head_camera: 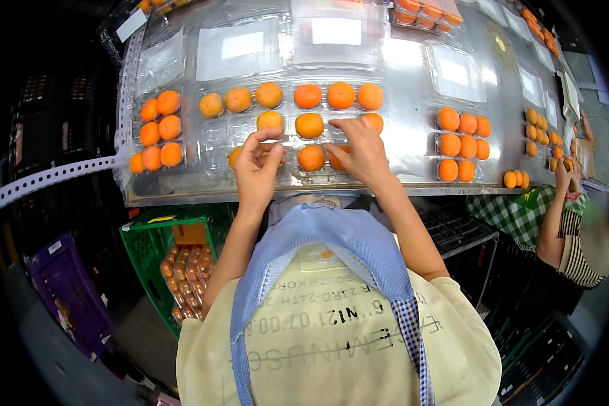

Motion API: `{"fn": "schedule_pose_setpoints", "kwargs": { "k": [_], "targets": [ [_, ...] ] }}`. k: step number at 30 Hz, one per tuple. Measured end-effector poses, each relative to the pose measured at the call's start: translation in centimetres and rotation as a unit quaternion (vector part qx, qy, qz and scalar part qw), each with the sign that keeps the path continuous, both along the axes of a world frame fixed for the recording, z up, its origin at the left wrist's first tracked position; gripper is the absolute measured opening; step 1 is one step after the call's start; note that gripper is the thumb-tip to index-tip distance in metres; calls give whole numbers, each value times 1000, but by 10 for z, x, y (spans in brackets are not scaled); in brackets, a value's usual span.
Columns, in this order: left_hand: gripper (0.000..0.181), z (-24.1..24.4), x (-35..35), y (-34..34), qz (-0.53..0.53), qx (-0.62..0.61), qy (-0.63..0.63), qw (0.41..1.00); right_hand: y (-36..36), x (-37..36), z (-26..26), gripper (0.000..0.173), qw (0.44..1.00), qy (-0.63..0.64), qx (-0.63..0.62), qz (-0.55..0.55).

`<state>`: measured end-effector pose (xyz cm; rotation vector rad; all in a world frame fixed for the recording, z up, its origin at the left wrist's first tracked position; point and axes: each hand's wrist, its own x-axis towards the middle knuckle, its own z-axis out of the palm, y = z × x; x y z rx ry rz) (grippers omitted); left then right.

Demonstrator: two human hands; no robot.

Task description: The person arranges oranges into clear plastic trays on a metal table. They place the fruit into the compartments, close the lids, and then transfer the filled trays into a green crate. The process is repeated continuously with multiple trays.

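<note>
My left hand (256, 170) is over the near right part of a clear plastic tray (214, 133), with thumb and forefinger apart and the other fingers curled. An orange fruit, perhaps a persimmon, shows in part behind them; I cannot tell whether I grip it. Another fruit (234, 156) lies beside that hand. Persimmon-like fruits (238, 99) fill this tray's far row, and several nearer cells are bare. My right hand (360, 149) hovers with spread fingers over the second tray, nothing visible between them. Its thumb partly covers a near-row fruit (337, 158). The second tray's middle fruit (309, 126) sits left of my fingers.
Filled trays of fruit stand at left (150, 134) and right (450, 144) on the metal table (408, 167). Open lids (238, 45) with white labels lie behind. A green crate (147, 254) with packed fruit is below left. At far right, a co-worker's hands (566, 172) handle fruit.
</note>
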<state>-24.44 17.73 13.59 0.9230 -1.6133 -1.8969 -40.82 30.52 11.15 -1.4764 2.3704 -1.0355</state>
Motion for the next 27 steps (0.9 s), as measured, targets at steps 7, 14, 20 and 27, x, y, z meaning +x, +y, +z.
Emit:
{"fn": "schedule_pose_setpoints", "kwargs": {
  "k": [7, 14, 20, 27],
  "targets": [
    [24, -5, 12, -2, 28, 19, 24, 999, -13, -3, 4, 41, 990, 12, 105, 94],
    [22, -10, 14, -3, 16, 24, 27, 999, -5, 29, -10, 51, 978, 131, 83, 139],
    [22, -11, 12, -1, -1, 35, 27, 999, -13, 25, -12, 56, 972, 126, 135, 143],
    [22, -6, 10, -2, -18, 53, 0, 998, -6, 18, 14, 46, 981, -155, 95, 69]
  ]
}}
